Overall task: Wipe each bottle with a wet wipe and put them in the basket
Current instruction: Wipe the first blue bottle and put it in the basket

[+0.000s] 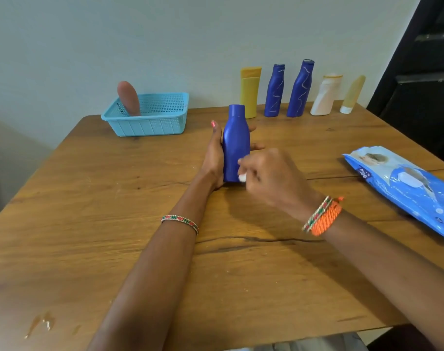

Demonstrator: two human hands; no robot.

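Note:
A plain blue bottle [235, 144] stands upright at the table's middle. My left hand [214, 154] grips it from the left, fingers wrapped behind it. My right hand [271, 174] holds a small white wet wipe [242, 177] against the bottle's lower right side. A light blue basket [150, 122] sits at the back left with a brown bottle [129, 98] leaning inside it. Along the wall stand a yellow bottle [250, 91], two blue bottles with pale squiggles [274, 91] [300, 88], a white bottle [324, 96] and a beige tube [352, 95].
A blue pack of wet wipes [405, 186] lies at the table's right edge. The wooden table [114, 224] has a small wet spot [42, 323] near the front left. A dark door stands at the far right.

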